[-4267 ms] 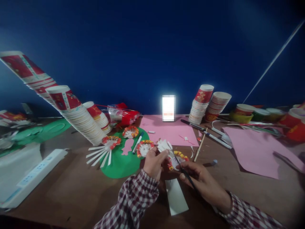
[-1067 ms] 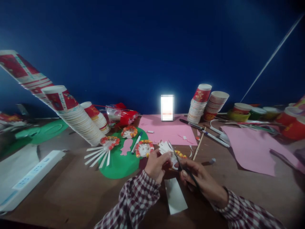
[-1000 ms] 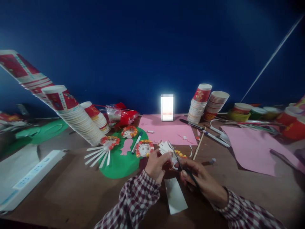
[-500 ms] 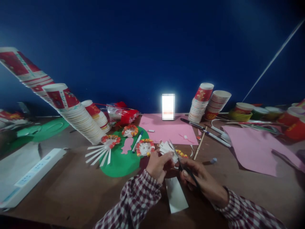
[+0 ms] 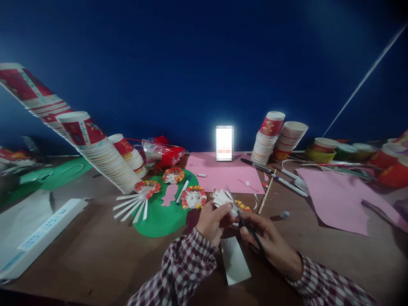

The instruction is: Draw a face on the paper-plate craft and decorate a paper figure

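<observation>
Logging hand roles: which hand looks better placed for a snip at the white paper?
Probably the right hand: it holds the scissors, blades close beside the white paper the left hand pinches.

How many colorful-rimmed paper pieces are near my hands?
4: the leftmost piece, the back piece, the front piece beside the left hand, and a partly hidden piece beyond the right hand. More may be hidden.

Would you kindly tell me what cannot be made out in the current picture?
In the head view:
- Scissors: finger loops, mostly hidden by the right hand.
- White paper: lower part, hidden by the left hand.
- Screen: content, lost to glare and pixelation.
- Red cups: partly cut off by the right edge.
</observation>
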Demonstrator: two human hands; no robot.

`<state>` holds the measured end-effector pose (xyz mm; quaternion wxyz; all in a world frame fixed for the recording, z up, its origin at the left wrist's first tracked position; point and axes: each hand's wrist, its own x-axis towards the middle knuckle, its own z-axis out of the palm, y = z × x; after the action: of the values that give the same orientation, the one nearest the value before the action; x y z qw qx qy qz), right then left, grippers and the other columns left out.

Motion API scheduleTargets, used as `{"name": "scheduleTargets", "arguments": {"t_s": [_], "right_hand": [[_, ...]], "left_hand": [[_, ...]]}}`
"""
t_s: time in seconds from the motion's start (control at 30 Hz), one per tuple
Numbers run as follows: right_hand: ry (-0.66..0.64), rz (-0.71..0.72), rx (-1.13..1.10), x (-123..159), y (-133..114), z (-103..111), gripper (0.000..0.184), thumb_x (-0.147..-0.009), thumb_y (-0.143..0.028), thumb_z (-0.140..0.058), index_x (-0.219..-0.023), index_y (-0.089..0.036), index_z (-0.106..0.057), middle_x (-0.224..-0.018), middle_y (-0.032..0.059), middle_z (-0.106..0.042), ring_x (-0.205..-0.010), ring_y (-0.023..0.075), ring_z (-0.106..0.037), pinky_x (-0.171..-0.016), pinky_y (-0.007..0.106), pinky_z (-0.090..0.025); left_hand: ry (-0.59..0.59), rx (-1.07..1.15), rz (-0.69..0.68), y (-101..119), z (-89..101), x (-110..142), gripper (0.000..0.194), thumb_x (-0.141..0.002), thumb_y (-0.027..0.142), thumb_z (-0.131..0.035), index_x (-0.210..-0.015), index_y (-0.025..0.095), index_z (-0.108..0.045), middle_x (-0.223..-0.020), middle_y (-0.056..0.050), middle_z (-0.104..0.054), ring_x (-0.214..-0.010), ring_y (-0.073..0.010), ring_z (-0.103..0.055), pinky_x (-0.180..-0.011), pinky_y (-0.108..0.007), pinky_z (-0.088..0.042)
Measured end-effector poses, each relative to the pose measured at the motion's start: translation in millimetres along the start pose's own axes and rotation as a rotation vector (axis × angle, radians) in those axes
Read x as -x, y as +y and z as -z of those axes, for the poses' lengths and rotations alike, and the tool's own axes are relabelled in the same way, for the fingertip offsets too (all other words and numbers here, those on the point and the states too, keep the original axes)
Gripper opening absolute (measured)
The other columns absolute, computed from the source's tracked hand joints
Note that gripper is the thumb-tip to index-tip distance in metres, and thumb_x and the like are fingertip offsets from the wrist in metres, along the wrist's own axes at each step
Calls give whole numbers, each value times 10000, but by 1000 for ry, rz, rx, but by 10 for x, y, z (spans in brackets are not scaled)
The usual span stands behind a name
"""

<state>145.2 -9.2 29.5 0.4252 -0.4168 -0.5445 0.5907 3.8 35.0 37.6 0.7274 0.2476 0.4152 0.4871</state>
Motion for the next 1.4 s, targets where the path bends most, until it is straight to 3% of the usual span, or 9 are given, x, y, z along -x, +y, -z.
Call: {"name": "scheduleTargets", "arguments": {"t_s": [0.23,0.47,0.73,1.17,1.4], "right_hand": [[-9,1,8,-5,-25,-18,338,-781,-458,-629,-969,-178,-619,-730,-10,-536,-586,86,-422,-530,195,-380],[-13,50,6,-2,-8,-32,286,-821,-410,-596,-1027,-213,-603,-802,11,-562,-723,138,-494,-707,252,-434],[17,33,-26,-9,9,-55,267,-809,-405,-615,-967,-190,-601,-742,-13,-517,-625,94,-425,-561,198,-381],[17,47,-31,-21,32,-50,231,-820,-389,-606,-934,-188,-596,-684,-27,-470,-589,86,-384,-519,197,-346],[10,70,3,-21,12,-39,205,-825,-370,-600,-947,-206,-617,-775,-3,-543,-726,127,-494,-702,239,-429]], "left_hand": [[12,-6,31,2,4,1,363,-499,318,-813,-676,125,-561,-524,31,-549,-459,-59,-494,-457,-164,-407],[30,8,65,15,-39,21,366,-477,327,-812,-636,121,-555,-500,27,-549,-443,-53,-495,-434,-141,-393],[94,28,115,9,-57,32,331,-493,277,-810,-636,127,-551,-503,37,-544,-439,-48,-506,-429,-128,-406],[90,63,187,-5,-33,23,214,-579,211,-756,-639,109,-576,-508,19,-567,-429,-64,-541,-417,-130,-436],[102,72,166,2,-40,29,202,-580,192,-751,-647,103,-582,-497,20,-564,-418,-50,-526,-425,-116,-437]]}}
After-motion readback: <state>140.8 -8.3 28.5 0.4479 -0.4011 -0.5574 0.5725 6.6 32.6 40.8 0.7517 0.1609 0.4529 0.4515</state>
